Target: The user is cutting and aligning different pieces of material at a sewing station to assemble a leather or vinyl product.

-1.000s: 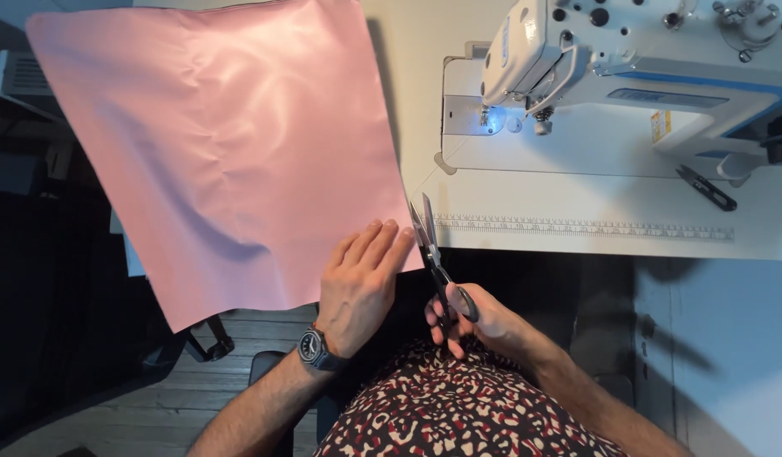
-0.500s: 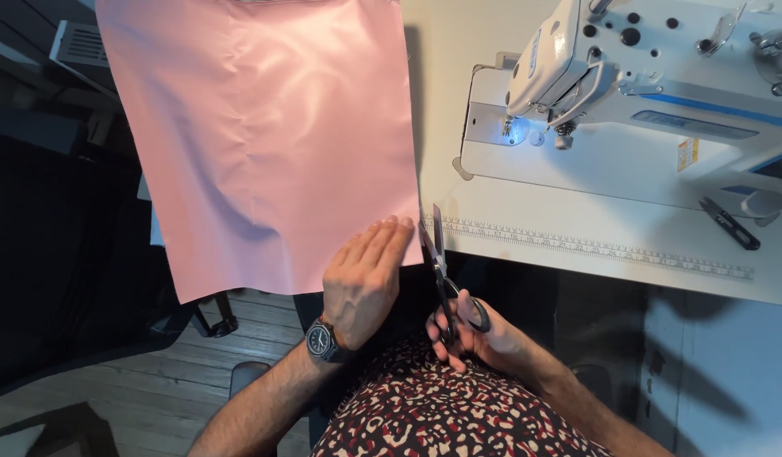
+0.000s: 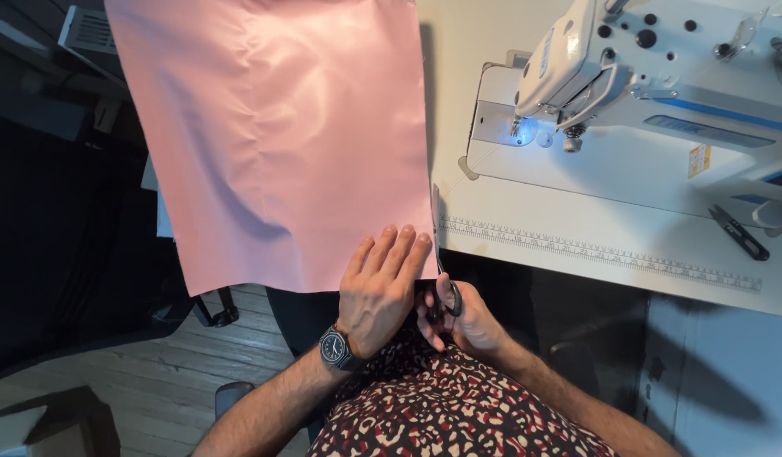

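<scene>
A large sheet of pink fabric [image 3: 281,144] lies over the left part of a white sewing table [image 3: 509,245] and hangs past its front edge. My left hand [image 3: 381,288], with a dark wristwatch, lies flat on the fabric's lower right corner, fingers together. My right hand [image 3: 463,322] grips the handles of black scissors [image 3: 442,279]. The blades point away from me along the fabric's right edge, mostly hidden behind my left hand.
A white sewing machine [image 3: 653,76] with a lit needle area stands at the right back. A printed ruler strip [image 3: 594,251] runs along the table's front edge. Small black thread snips [image 3: 738,232] lie at the far right. A dark chair and wooden floor show below.
The view has shifted so the fabric sits further right. The scissors have moved up along the fabric's right edge, and my left hand now covers more of the blades.
</scene>
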